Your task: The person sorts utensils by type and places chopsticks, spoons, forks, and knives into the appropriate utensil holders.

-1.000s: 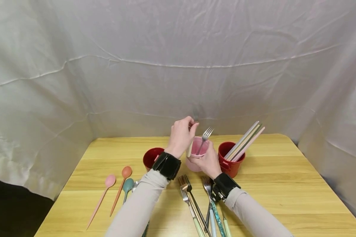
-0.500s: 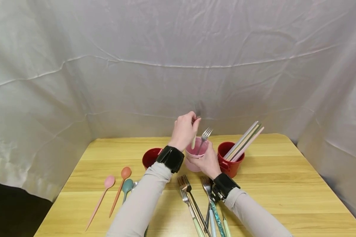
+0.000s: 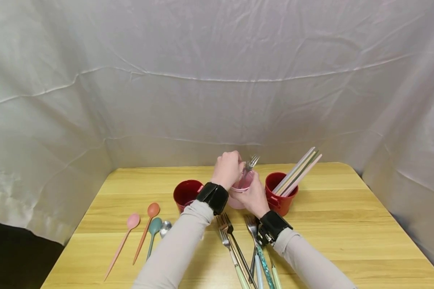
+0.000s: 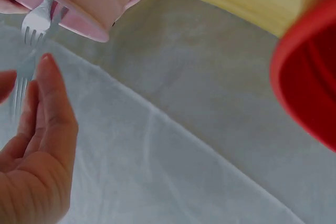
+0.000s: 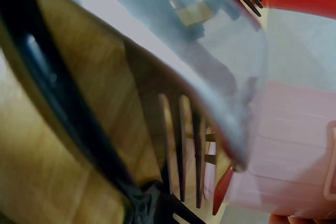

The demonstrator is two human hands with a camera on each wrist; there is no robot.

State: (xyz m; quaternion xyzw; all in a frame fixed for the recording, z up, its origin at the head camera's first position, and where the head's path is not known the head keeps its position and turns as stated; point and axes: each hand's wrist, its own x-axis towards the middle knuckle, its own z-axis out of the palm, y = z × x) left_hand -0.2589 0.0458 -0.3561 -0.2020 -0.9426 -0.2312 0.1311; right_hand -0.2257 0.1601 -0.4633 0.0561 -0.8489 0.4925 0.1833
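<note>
A pink cup [image 3: 235, 202] stands between two red buckets, steadied by my right hand [image 3: 251, 197], whose fingers curl around its near side below the rim. Its mouth shows in the left wrist view. One fork [image 4: 38, 22] leans in the cup, tines up. Over the rim, my left hand [image 3: 228, 170] has its thumb and fingers parted around the blurred head of a second fork [image 4: 25, 72], whose handle end reaches into the cup. In the right wrist view, forks on the table and a shiny metal surface fill the foreground, and only fingertips show at the bottom edge.
The right red bucket [image 3: 281, 204] holds several chopstick-like sticks [image 3: 298, 172]; the left red bucket [image 3: 184, 192] is partly behind my left wrist. Several forks [image 3: 226, 237] lie in front of the cup. Pink [image 3: 133, 220], orange [image 3: 153, 209], teal and metal spoons lie at left.
My left hand has shifted over the cup and come down with its fork, and its fingers have parted from it. My right hand stays on the cup.
</note>
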